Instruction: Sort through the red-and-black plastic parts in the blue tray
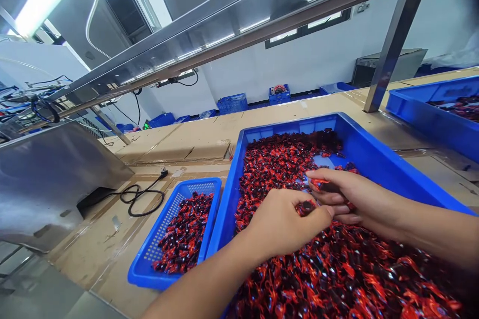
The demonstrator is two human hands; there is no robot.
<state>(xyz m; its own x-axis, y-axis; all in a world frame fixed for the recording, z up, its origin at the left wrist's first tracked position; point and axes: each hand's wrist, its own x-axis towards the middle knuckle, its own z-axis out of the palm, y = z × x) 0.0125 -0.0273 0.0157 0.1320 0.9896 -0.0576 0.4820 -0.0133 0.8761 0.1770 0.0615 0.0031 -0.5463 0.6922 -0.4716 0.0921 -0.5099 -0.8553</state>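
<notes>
Over the tray (374,159) of red-black pieces (277,159), the left hand (280,219) grasps a piece (306,207) and the right hand (348,199) curls around others. Working low, with light fingertips, should keep strays inside; the basket (149,254) sits just beside.

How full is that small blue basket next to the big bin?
Partly full: in the small blue basket, red-and-black pieces cover much of the floor, but the perforated left wall shows bare above them.
</notes>
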